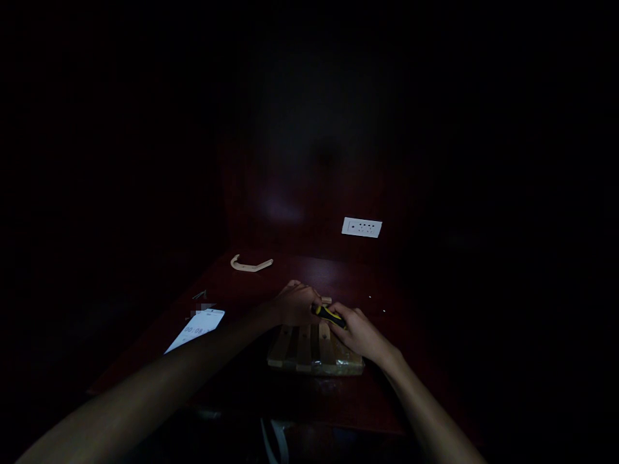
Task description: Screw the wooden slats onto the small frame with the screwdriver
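A slatted wooden piece (304,348), partly covered in shiny clear plastic, lies on the dark red table in front of me. My right hand (358,332) is closed around a yellow and black handle (329,315) above its right part. At the handle's left end is my left hand (297,303), its fingers bent over the far edge of the slats. What those fingers grip is hidden in the dim light. A small bit of wood (326,300) shows just beyond the two hands.
A curved wooden piece (251,265) lies at the back left of the table (309,267). Small thin items (200,295) and a lit phone (198,328) are at the left. A white socket panel (362,227) is on the back wall.
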The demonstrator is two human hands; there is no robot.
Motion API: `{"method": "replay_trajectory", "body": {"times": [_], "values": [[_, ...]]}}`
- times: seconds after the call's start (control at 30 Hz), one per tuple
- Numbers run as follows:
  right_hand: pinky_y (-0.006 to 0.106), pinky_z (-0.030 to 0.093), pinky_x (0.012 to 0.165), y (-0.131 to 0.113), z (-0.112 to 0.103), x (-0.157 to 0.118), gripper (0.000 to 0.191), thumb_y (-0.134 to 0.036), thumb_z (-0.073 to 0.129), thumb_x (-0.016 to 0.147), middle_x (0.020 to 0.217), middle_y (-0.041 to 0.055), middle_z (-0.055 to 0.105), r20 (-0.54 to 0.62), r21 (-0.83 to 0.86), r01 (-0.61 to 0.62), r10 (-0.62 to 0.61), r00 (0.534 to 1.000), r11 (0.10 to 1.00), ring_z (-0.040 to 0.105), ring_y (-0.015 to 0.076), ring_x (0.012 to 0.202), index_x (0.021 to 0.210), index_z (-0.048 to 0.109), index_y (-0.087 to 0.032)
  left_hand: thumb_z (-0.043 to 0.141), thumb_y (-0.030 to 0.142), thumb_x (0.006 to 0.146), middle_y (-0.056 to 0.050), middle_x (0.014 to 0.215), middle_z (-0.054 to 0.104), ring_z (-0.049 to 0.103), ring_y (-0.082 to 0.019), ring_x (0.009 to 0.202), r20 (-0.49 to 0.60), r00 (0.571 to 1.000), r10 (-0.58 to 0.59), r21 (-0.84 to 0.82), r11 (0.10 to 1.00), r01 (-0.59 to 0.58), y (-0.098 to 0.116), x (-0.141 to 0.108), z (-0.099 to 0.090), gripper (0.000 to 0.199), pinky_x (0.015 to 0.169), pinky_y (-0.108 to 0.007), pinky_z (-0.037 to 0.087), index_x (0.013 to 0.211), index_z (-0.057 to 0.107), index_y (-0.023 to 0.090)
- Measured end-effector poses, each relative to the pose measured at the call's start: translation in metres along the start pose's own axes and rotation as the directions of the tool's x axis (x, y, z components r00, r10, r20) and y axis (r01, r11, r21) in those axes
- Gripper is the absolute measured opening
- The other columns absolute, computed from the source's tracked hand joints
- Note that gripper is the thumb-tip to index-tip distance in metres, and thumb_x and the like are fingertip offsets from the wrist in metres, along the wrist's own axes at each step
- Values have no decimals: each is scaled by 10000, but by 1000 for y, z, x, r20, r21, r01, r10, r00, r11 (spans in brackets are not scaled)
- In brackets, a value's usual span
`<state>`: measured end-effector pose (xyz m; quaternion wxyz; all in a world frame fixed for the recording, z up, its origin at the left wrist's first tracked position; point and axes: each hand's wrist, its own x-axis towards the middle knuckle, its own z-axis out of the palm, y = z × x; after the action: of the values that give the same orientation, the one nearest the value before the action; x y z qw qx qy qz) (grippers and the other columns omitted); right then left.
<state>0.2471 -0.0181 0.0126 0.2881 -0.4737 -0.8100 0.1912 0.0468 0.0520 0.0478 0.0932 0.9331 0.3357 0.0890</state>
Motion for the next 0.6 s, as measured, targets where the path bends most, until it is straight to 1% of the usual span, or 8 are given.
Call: {"method": "replay_trajectory", "body": {"times": [0.13,0.23,0.43,0.6], "values": [[249,418,696,-1,0,0,138,-264,529,923,912,24,698,-2,-17,-9,9,1000,1000,632,173,780,1019,613,-214,669,500,764,12,945,764,678,-223,925,-2,1000,-17,-4,1000,17,3,-1,-3,228,916,-352,367,813,754,294],[246,407,683,-2,0,0,128,-252,535,916,894,14,694,-8,-26,-5,5,1000,1000,617,165,751,1006,619,-217,662,492,759,9,939,767,677,-226,942,2,1000,-20,11,1000,20,4,-1,-3,218,918,-350,373,808,755,300],[243,409,662,-3,0,0,161,-254,525,914,895,20,688,-10,3,-13,13,1000,1000,616,159,738,1036,620,-211,689,492,727,-1,1033,757,658,-238,1021,-24,999,-24,13,1000,25,4,-1,-1,231,994,-378,341,831,755,296],[246,412,665,-1,-2,0,155,-243,535,899,863,8,672,-23,28,5,-5,1000,1000,594,152,727,1025,616,-200,671,471,758,5,1049,751,655,-229,1025,-10,1000,-12,-1,1000,12,4,-2,-2,229,1033,-395,314,888,757,304]]}}
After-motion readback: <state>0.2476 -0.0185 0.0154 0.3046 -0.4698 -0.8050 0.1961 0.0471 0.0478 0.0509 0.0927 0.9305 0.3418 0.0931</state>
